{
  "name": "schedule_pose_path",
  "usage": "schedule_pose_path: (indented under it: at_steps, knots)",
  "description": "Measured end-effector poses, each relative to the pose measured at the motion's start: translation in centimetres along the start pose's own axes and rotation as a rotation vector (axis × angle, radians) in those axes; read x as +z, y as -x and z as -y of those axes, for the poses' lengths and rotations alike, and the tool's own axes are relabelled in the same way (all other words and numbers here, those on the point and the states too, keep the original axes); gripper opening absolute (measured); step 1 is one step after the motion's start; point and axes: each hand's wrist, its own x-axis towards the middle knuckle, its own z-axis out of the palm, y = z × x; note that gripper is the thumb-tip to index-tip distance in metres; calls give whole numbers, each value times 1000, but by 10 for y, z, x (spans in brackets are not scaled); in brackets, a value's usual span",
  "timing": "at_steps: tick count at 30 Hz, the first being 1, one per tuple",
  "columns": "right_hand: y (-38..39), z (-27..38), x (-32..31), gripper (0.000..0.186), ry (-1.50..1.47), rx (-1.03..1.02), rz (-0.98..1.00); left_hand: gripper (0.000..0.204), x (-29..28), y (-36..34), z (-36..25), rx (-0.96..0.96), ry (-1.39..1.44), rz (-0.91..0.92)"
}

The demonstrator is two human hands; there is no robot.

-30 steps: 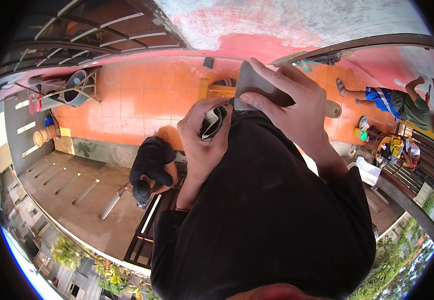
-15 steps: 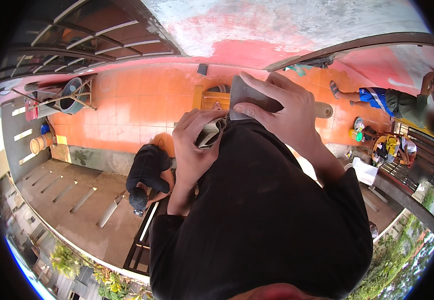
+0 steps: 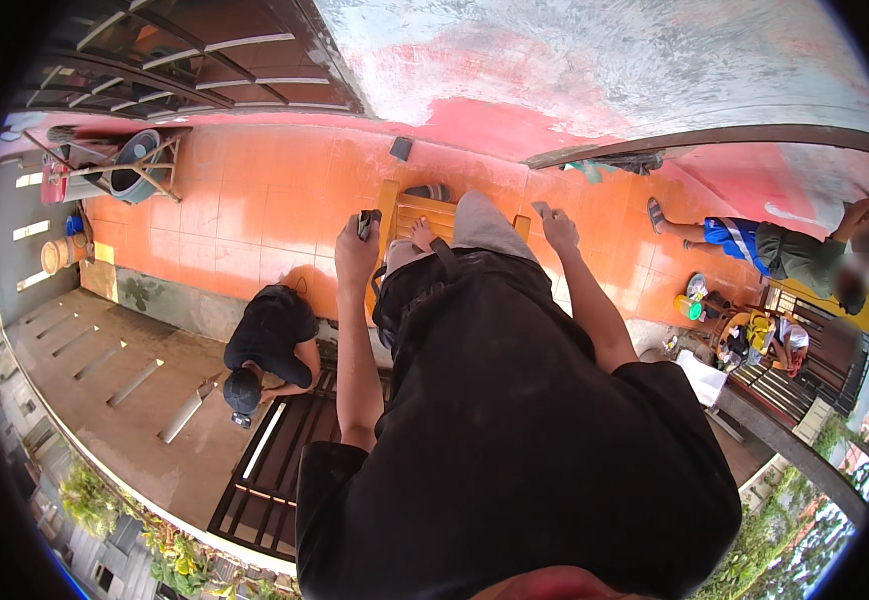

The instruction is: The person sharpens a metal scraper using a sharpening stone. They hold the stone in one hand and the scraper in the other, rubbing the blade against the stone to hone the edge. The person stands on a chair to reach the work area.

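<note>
Newly parted across the yellow wooden bench (image 3: 388,210), seemingly pausing, our left hand (image 3: 356,255) clasps a small dark object (image 3: 366,221), right hand (image 3: 561,233) a flat grey blade (image 3: 541,208).

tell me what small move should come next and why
Probably raise the right hand, with its flat grey tool, toward the patchy pink and grey-white painted wall: the tool shows against orange floor tiles, apparently off the wall, whose coat looks uneven. The left hand holds a small dark object, apart from the tool.
</note>
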Motion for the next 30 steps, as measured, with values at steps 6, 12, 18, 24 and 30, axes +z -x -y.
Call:
schedule_pose_path:
  at_steps: [6, 12, 18, 24, 30]
  knots:
    - [20, -126, 40, 75, 63, 429, 448, 49, 45, 80, 175, -569, -277, 115]
    - [-29, -243, 64, 58, 335, 31, 674, 68, 148, 236, 218, -907, 265, 228]
    - [-48, -43, -27, 74, 886, -104, 783, 61, 187, 195, 220, -970, 197, 108]
    - [-233, -83, 55, 57, 569, -326, 580, 66, 253, 102, 154, -678, 65, 98]
    - [-314, 12, 178, 62, 438, -199, 607, 86, 303, 32, 226, -624, -226, 118]
